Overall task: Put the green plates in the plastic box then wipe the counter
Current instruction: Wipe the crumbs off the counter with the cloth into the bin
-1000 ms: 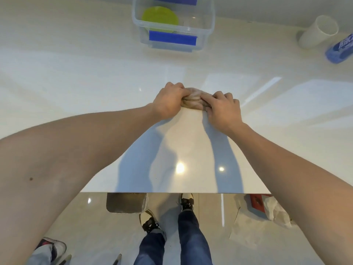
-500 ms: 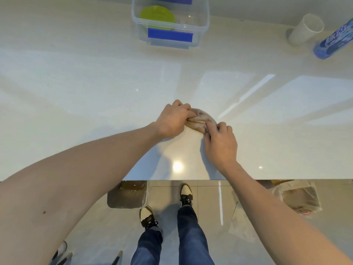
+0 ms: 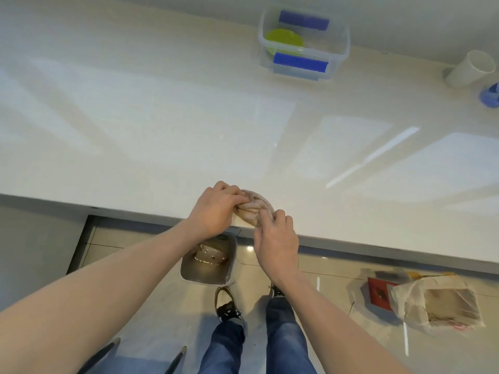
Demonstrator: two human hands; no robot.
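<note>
You stand at a glossy pale worktop (image 3: 135,136) whose near edge runs just under the grip. Window light lies on it in broad pale panes, with a bright streak (image 3: 372,157) up and to the right of the grip. Far right of the grip, at the back, a white cup (image 3: 471,68) lies tilted beside a blue object (image 3: 490,97) cut off by the frame. Below the grip the floor (image 3: 337,314) is shiny beige tile. A metal bin (image 3: 208,264) stands directly beneath the edge, and a clear bag (image 3: 437,306) lies with a red item (image 3: 380,292) well to the lower right.
</note>
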